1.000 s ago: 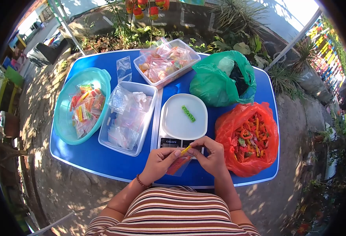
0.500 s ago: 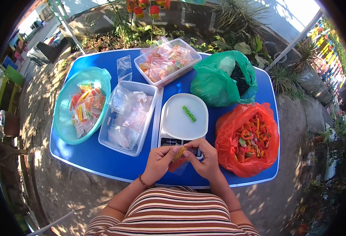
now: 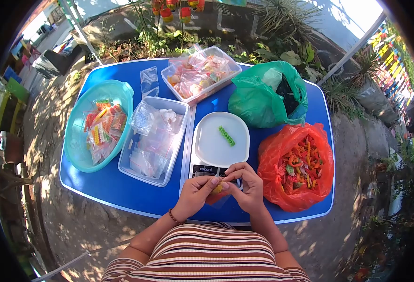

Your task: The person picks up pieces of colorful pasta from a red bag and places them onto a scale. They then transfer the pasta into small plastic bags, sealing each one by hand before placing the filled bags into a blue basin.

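Observation:
Both hands meet just in front of the white kitchen scale [image 3: 221, 141], pinching a small clear plastic bag [image 3: 217, 199] with yellow and reddish pieces in it. My left hand [image 3: 195, 196] closes on the bag's left side, thumb near its top. At the right side, my right hand [image 3: 247, 190] grips the bag's upper edge between thumb and fingers. The fingers hide part of the bag and of the scale's black panel. One green, ridged snack piece [image 3: 226, 136] lies on the scale's plate.
On the blue table [image 3: 98, 190] stand a turquoise basket [image 3: 70, 150] of filled packets, a clear tub [image 3: 184, 123] of plastic bags, and another tub [image 3: 202, 97] of packets behind. A green bag [image 3: 249, 105] and a red bag [image 3: 272, 188] of colourful snack pieces are at right.
My right fingers have shifted slightly along the bag's top edge, and the yellow piece shows less between the thumbs. Everything else on the table stays in place.

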Demonstrator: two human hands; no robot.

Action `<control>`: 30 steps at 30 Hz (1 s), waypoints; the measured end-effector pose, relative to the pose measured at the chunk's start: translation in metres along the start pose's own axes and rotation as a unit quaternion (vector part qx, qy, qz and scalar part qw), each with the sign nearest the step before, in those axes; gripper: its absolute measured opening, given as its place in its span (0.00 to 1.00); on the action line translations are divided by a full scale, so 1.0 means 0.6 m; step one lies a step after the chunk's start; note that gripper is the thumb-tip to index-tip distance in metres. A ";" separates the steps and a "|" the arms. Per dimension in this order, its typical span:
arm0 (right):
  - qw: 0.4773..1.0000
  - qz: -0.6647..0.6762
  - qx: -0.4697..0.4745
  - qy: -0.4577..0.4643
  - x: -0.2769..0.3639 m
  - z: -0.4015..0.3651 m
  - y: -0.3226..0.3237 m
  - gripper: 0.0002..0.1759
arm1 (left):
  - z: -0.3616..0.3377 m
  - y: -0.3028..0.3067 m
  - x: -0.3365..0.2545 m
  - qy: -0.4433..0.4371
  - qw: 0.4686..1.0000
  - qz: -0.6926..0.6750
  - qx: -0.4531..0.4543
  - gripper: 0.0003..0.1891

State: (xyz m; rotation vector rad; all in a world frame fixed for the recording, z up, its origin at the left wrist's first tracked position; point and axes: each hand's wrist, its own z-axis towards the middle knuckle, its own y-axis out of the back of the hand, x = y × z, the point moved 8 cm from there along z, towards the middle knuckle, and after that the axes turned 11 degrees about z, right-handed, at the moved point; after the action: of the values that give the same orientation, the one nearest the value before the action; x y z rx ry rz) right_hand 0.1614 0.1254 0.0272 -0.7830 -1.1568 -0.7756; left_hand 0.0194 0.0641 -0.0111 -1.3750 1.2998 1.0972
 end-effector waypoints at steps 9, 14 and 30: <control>0.985 -0.150 0.071 0.036 0.041 0.005 -0.027 0.08 | 0.002 -0.001 0.001 0.031 0.997 -0.075 -0.004 0.19; 0.986 -0.129 0.082 0.070 0.041 0.026 -0.007 0.08 | 0.006 0.003 0.022 0.044 0.994 -0.102 0.004 0.20; 0.973 -0.216 -0.081 -0.009 0.006 0.083 0.037 0.09 | -0.001 0.021 0.015 0.042 0.992 -0.113 -0.048 0.14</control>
State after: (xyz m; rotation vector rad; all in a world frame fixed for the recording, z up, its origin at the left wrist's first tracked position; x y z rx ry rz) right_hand 0.1572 0.1789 0.0385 -0.6797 -1.3121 -1.2400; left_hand 0.0074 0.0616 -0.0204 -1.6126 1.1299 0.9644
